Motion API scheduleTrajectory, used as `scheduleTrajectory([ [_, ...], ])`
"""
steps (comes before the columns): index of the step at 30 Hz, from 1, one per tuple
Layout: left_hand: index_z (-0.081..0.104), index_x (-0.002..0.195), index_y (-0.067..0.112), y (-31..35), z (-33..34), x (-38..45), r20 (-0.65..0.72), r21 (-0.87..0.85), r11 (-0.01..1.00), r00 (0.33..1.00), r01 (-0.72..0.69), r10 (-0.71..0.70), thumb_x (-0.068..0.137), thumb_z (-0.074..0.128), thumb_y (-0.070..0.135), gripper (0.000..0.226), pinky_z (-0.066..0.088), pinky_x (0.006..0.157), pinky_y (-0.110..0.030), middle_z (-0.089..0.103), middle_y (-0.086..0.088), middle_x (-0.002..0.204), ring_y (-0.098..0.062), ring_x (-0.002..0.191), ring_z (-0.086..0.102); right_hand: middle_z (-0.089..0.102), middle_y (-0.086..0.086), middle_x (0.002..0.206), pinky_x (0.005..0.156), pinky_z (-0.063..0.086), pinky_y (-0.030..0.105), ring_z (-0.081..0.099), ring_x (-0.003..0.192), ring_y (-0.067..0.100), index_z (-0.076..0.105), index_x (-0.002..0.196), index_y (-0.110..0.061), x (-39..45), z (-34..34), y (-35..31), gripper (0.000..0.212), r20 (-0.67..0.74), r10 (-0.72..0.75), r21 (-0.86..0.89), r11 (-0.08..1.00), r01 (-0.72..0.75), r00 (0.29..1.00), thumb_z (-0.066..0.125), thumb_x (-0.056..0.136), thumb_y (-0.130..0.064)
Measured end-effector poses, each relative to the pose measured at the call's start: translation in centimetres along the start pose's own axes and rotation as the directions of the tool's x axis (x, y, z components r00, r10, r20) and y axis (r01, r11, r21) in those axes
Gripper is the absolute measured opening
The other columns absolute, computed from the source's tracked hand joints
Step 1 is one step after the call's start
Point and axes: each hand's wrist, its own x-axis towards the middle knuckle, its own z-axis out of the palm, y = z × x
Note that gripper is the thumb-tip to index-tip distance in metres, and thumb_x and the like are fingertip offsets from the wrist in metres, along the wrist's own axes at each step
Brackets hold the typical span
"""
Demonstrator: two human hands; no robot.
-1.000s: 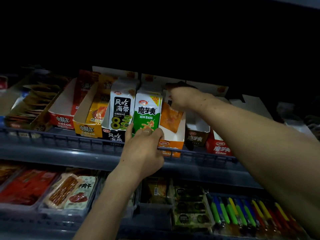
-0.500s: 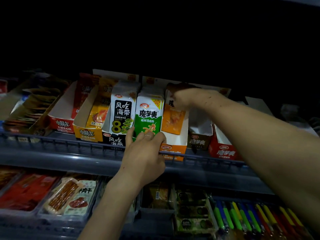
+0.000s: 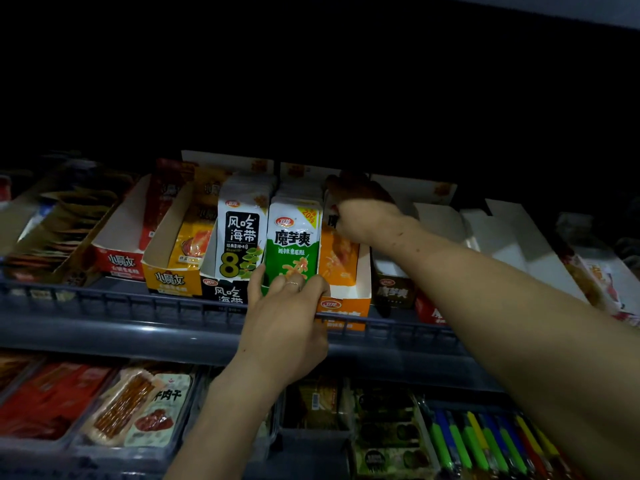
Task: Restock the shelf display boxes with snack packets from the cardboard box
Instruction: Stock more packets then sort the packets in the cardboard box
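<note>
A row of display boxes stands on the upper shelf. My left hand [image 3: 281,318] grips the front of the display box holding green and white packets [image 3: 292,242], fingers curled over its lower edge. My right hand [image 3: 363,216] reaches in from the right and holds the top of the orange packets [image 3: 337,259] standing in the orange display box [image 3: 346,306]. A white and black packet stack [image 3: 240,237] stands to the left in its black box [image 3: 225,294]. The cardboard box is out of view.
A grey wire rail [image 3: 138,301] runs along the shelf front. More display boxes sit left, yellow [image 3: 169,280] and red [image 3: 119,265], and brown [image 3: 393,292] to the right. White box flaps [image 3: 502,233] stand further right. The lower shelf holds jerky packets [image 3: 145,407] and coloured sticks [image 3: 485,445].
The view has shifted slightly, so the shelf sits a little lower in frame. My left hand slid up onto the green packets' box front. My right hand stays on the orange packets.
</note>
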Motion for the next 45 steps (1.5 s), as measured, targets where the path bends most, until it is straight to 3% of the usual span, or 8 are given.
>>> scheduleTrajectory([
  [7,0.051,0.103,0.029,-0.4,0.5,-0.1,-0.027,-0.029,1.0,1.0,-0.004,0.003,0.069,0.049,0.032,0.034,0.002,0.116,-0.046,0.056,0.01,0.098,-0.018,0.1,0.052,0.031,0.011,0.143,0.097,0.039,0.04,0.039,0.126,0.034,0.032,0.142,-0.025,-1.3,0.3,0.5,0.082,-0.04,0.013,-0.018,1.0,-0.013,0.999,0.074,0.073,-0.037],
  [20,0.05,0.104,0.029,-0.2,0.9,0.0,-0.016,0.025,1.0,1.0,-0.002,0.003,0.068,0.055,0.029,0.036,0.01,0.116,-0.051,0.059,0.008,0.1,-0.02,0.102,0.053,0.022,0.018,0.153,0.108,0.03,0.046,0.027,0.138,0.038,0.025,0.149,-0.015,-1.2,1.1,-0.1,0.073,-0.104,0.052,-0.102,0.993,-0.062,0.993,0.062,0.087,-0.01],
  [23,0.051,0.104,0.029,-0.3,1.0,-0.1,-0.019,0.048,0.999,1.0,-0.006,0.007,0.069,0.057,0.03,0.035,0.011,0.116,-0.051,0.059,0.008,0.101,-0.02,0.102,0.053,0.023,0.014,0.154,0.112,0.027,0.044,0.023,0.14,0.036,0.025,0.15,-0.015,-2.0,0.9,-0.4,0.075,-0.192,0.032,-0.044,0.998,-0.041,0.981,0.064,0.086,-0.01],
  [30,0.046,0.125,0.033,0.1,-0.1,-0.1,0.017,0.047,0.999,1.0,0.005,-0.006,0.078,0.057,0.03,0.048,0.0,0.119,-0.045,0.054,0.007,0.12,-0.019,0.12,0.043,0.049,0.011,0.129,0.087,0.048,0.035,0.053,0.114,0.031,0.051,0.131,-0.013,-4.7,-0.5,0.2,0.043,-0.154,0.018,0.213,0.977,0.016,0.988,0.062,0.089,-0.018],
  [34,0.055,0.124,0.026,0.1,-1.6,-0.7,-0.093,-0.113,0.993,0.996,-0.025,0.015,0.076,0.057,0.019,0.048,0.019,0.112,-0.038,0.054,0.002,0.121,-0.022,0.122,0.04,0.053,0.004,0.116,0.088,0.047,0.033,0.053,0.105,0.02,0.057,0.122,-0.014,-9.1,-1.4,0.7,0.037,-0.152,0.035,0.419,0.907,0.032,0.988,0.064,0.086,-0.021],
  [38,0.062,0.109,0.022,1.8,-1.9,-4.3,-0.19,-0.263,0.963,0.982,-0.061,0.01,0.078,0.053,0.021,0.032,0.041,0.089,-0.035,0.061,0.005,0.107,-0.017,0.104,0.052,0.063,-0.003,0.095,0.077,0.05,0.027,0.057,0.084,0.009,0.066,0.102,-0.017,-16.0,-1.3,0.6,0.017,-0.109,0.027,0.555,0.831,0.038,0.994,0.067,0.085,-0.02],
  [42,0.064,0.099,0.026,3.2,0.5,-9.1,0.089,-0.311,0.947,0.989,-0.084,0.117,0.082,0.05,0.032,0.023,0.053,0.071,-0.036,0.066,0.01,0.091,-0.012,0.084,0.062,0.065,-0.009,0.082,0.07,0.051,0.016,0.061,0.076,0.003,0.067,0.093,-0.02,-24.2,1.8,0.0,0.008,0.124,0.014,0.707,0.701,-0.098,0.992,0.07,0.086,-0.021],
  [45,0.064,0.096,0.027,3.4,2.9,-11.8,0.324,-0.257,0.963,0.931,-0.083,0.166,0.077,0.04,0.04,0.033,0.053,0.068,-0.038,0.068,0.005,0.089,-0.019,0.082,0.064,0.063,-0.012,0.078,0.066,0.047,0.014,0.06,0.074,0.001,0.066,0.089,-0.025,-30.1,5.9,-0.8,0.006,0.292,0.004,0.705,0.675,-0.218,0.956,0.07,0.086,-0.023],
])
